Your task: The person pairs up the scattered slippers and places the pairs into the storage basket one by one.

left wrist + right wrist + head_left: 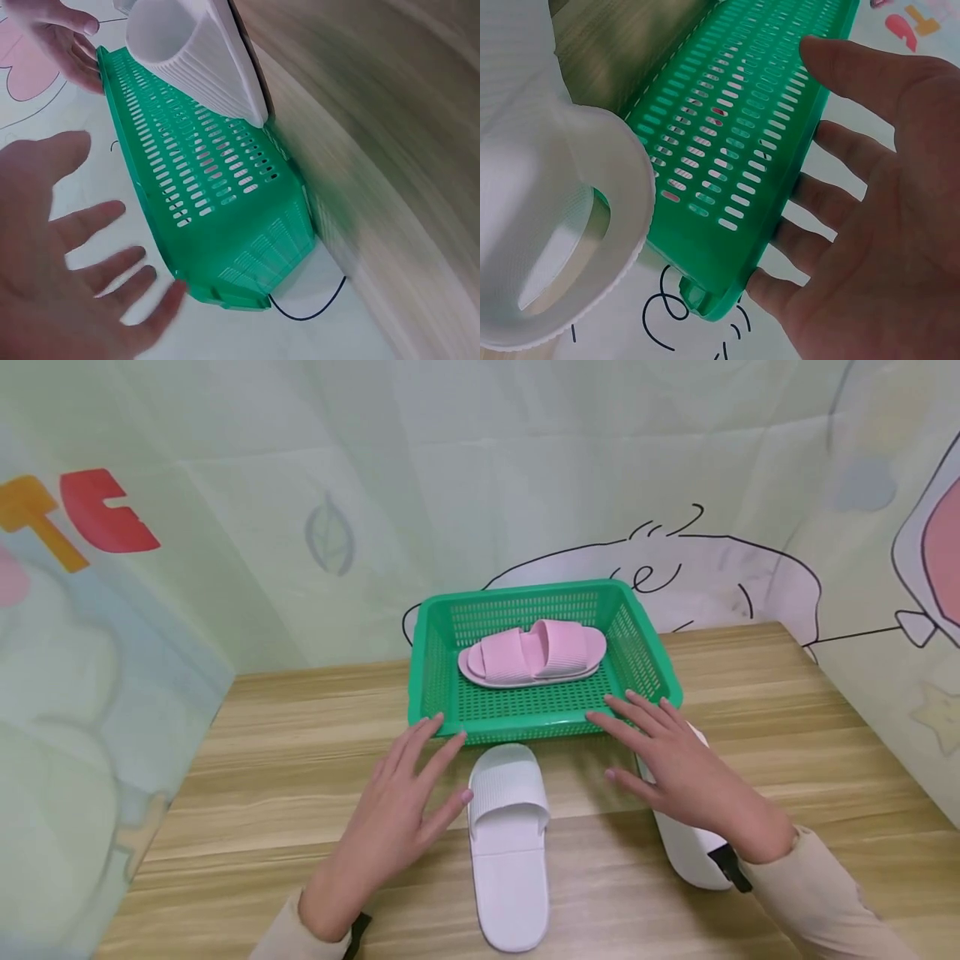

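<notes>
A green plastic basket [525, 727] stands at the back of the table, with a pair of pink slippers [510, 658] lying inside. My left hand [397, 810], fingers spread, is at the basket's front left corner. My right hand [675, 760] reaches to the front right corner with its fingers straight and fingertips right at the rim. Between the hands a white slipper [512, 885] lies toe toward the basket. Another white slipper [690, 852] is partly hidden under my right hand and forearm. In the right wrist view the straight fingers [832, 199] line the basket's edge.
The wooden table [300, 760] extends on both sides of the basket. A printed cloth [315, 527] with cartoon drawings hangs right behind the basket and along the sides of the table.
</notes>
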The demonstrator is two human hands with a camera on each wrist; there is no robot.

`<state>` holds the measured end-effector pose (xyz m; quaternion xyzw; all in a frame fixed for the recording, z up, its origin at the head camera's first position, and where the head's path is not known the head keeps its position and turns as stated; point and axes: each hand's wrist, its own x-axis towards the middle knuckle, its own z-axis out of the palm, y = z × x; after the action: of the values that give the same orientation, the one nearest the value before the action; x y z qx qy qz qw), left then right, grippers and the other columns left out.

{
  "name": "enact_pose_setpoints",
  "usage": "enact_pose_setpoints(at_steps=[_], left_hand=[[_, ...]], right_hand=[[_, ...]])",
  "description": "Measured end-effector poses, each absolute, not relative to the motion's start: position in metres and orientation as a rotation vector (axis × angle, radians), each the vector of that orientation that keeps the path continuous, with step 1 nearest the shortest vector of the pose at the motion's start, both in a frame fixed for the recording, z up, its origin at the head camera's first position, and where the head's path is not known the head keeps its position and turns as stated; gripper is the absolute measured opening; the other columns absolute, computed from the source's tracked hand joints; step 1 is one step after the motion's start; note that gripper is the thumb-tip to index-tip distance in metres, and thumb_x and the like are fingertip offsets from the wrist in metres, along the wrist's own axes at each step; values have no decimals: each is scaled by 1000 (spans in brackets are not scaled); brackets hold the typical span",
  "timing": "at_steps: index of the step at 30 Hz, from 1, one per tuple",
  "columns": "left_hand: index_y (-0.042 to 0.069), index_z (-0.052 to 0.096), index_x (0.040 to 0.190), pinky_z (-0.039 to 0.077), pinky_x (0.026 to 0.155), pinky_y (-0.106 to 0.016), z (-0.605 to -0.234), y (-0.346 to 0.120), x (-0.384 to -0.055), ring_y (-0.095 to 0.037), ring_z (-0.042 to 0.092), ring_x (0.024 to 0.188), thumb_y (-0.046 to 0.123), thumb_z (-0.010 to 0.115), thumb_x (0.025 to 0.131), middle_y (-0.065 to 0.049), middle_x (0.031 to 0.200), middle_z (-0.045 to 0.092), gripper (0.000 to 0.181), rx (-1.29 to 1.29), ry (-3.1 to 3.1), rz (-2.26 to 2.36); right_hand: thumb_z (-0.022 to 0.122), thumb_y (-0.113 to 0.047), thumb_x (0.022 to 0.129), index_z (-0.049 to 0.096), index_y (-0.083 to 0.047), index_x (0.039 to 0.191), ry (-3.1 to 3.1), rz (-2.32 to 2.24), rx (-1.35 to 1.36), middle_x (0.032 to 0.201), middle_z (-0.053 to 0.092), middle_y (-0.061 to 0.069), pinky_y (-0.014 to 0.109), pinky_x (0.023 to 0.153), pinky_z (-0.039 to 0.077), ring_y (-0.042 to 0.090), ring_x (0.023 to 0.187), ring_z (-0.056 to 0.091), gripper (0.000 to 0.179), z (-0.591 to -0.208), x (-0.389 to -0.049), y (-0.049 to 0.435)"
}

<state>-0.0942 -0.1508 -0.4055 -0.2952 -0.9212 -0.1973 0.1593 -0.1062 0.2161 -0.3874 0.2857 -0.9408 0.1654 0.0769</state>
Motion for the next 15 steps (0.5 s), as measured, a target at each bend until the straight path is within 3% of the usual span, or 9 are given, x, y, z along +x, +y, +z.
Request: enact_pose_setpoints(at_steps=[4, 7, 10, 15], left_hand=[[9, 71, 130, 52, 105, -59, -407, -149, -94, -35, 58, 133, 28, 76, 98, -13, 140, 63, 37, -1013, -2469, -652], [9, 74, 123, 57, 100, -48, -410, -148, -93, -28, 65, 121, 18, 81, 92, -8, 126, 70, 33, -1129, -2451, -676], [11, 73, 127, 58, 100, -46, -415, -147, -93, -26, 66, 121, 17, 83, 92, -7, 127, 70, 37, -1172, -2533, -667], [13, 67, 139, 54, 108, -52, -420, -141, -95, -32, 62, 132, 23, 77, 99, -13, 144, 63, 43, -1180, -2712, -673]], right_hand=[[76, -31, 99, 49, -18, 159, -2838, 507, 847, 164, 44, 20, 71, 123, 23, 47, 155, 32, 67, -387, -107, 216], [76, -30, 99, 49, -18, 159, -2841, 529, 846, 163, 45, 21, 72, 122, 23, 48, 154, 32, 66, -386, -106, 215], [76, -29, 99, 50, -17, 158, -2836, 533, 848, 162, 46, 22, 73, 121, 24, 48, 154, 33, 67, -386, -106, 215], [77, -28, 98, 50, -16, 158, -2830, 503, 853, 162, 46, 22, 74, 120, 25, 49, 153, 35, 67, -385, -107, 214]])
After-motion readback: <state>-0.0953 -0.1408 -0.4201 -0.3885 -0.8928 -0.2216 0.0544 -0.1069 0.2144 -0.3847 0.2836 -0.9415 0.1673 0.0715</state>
